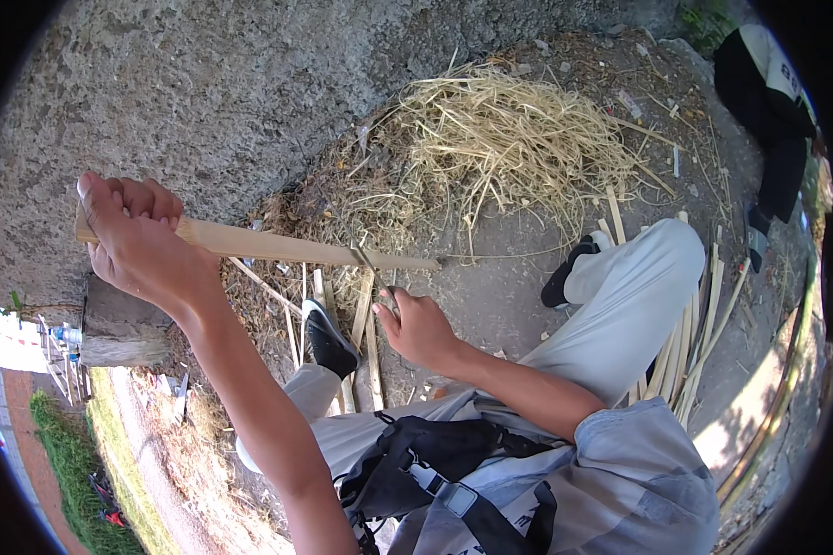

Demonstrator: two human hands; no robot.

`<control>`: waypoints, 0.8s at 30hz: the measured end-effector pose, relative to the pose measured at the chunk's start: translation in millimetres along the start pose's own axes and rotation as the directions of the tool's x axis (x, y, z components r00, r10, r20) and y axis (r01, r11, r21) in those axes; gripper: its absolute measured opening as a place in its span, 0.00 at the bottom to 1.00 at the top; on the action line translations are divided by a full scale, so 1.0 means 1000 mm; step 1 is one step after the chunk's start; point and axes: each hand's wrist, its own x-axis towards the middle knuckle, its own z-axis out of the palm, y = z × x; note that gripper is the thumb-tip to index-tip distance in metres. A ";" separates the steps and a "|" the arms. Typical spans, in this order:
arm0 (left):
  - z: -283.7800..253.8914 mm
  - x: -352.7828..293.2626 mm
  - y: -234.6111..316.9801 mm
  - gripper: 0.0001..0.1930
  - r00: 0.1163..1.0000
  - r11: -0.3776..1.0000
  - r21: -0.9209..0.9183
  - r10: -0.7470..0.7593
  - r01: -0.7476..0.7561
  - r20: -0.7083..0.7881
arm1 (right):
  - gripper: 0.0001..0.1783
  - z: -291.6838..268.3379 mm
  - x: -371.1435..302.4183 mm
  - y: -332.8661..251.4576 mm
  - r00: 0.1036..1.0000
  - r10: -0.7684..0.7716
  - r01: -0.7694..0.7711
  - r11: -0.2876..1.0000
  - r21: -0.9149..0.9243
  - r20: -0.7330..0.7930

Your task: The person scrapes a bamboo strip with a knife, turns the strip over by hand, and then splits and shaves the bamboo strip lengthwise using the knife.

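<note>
My left hand point(143, 240) is closed around the left end of a long, pale bamboo strip point(278, 246). The strip runs out to the right, nearly level, across the front of me. A small knife point(372, 270) is in my right hand point(418, 333), the fingers curled around its lower part. Its blade reaches up to the strip and appears to touch it, right of the strip's middle. My right hand stays just below the strip. The knife's handle is mostly hidden in my fingers.
A heap of thin bamboo shavings point(518, 139) lies ahead, beside a rough concrete wall point(204, 92). Cut strips point(373, 356) lie near my left shoe, and more strips point(676, 361) beside my right leg. A wooden block point(120, 324) stands left. Another person point(764, 102) is at far right.
</note>
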 end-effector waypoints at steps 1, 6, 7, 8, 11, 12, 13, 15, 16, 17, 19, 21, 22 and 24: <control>0.001 -0.002 0.002 0.21 1.000 1.000 0.005 -0.003 0.003 -0.001 | 0.17 -0.004 0.002 -0.009 0.991 -0.100 0.108 0.990 0.088 -0.089; 0.004 -0.005 0.005 0.21 1.000 1.000 -0.028 0.003 -0.003 0.013 | 0.16 0.040 0.016 0.102 0.964 0.175 -0.149 0.979 -0.138 0.199; 0.004 -0.006 0.002 0.21 1.000 0.999 -0.041 0.008 -0.007 0.017 | 0.16 0.044 0.021 0.139 0.903 0.196 -0.100 0.961 -0.258 0.381; -0.002 -0.005 -0.003 0.21 1.000 0.998 -0.056 0.003 -0.003 0.015 | 0.16 0.044 0.024 0.131 0.907 0.191 -0.097 0.962 -0.255 0.376; -0.007 -0.005 0.001 0.20 1.000 0.998 -0.063 -0.011 0.011 0.005 | 0.14 0.024 0.009 0.071 0.973 0.189 -0.175 0.978 -0.109 0.135; -0.004 -0.006 0.004 0.20 1.000 0.998 -0.062 -0.011 0.011 0.011 | 0.14 0.019 0.009 0.045 0.999 0.041 -0.040 0.997 -0.061 0.017; -0.001 -0.005 0.005 0.20 1.000 0.998 -0.063 -0.013 0.013 0.006 | 0.14 0.010 0.011 0.029 0.999 0.041 -0.039 0.997 -0.066 0.020; -0.003 -0.004 0.006 0.20 0.998 0.992 -0.127 -0.020 0.028 0.067 | 0.13 0.004 0.011 0.010 0.981 -0.148 0.162 0.981 0.111 -0.125; -0.001 -0.004 0.007 0.20 0.997 0.991 -0.132 -0.023 0.034 0.079 | 0.11 0.024 0.013 0.036 0.915 -0.261 0.277 0.961 0.008 -0.307; -0.002 -0.003 0.005 0.20 0.998 0.992 -0.117 -0.035 0.040 0.045 | 0.11 0.039 0.012 0.058 0.983 -0.080 0.080 0.997 -0.011 -0.164; -0.005 0.001 0.000 0.20 0.999 0.993 -0.112 -0.042 0.043 0.013 | 0.13 0.048 0.014 0.117 0.973 0.148 -0.113 0.975 -0.193 0.179; -0.015 0.005 -0.006 0.20 0.999 0.990 -0.134 -0.036 0.041 0.038 | 0.14 0.045 0.017 0.133 0.907 0.200 -0.079 0.945 -0.317 0.371; -0.018 0.008 -0.007 0.20 0.999 0.990 -0.134 -0.033 0.038 0.039 | 0.15 0.044 0.015 0.127 0.928 0.260 -0.190 0.947 -0.260 0.266; -0.023 0.008 -0.009 0.20 0.999 0.990 -0.136 -0.022 0.025 0.027 | 0.14 0.042 0.014 0.101 0.976 0.202 -0.191 0.974 -0.120 0.079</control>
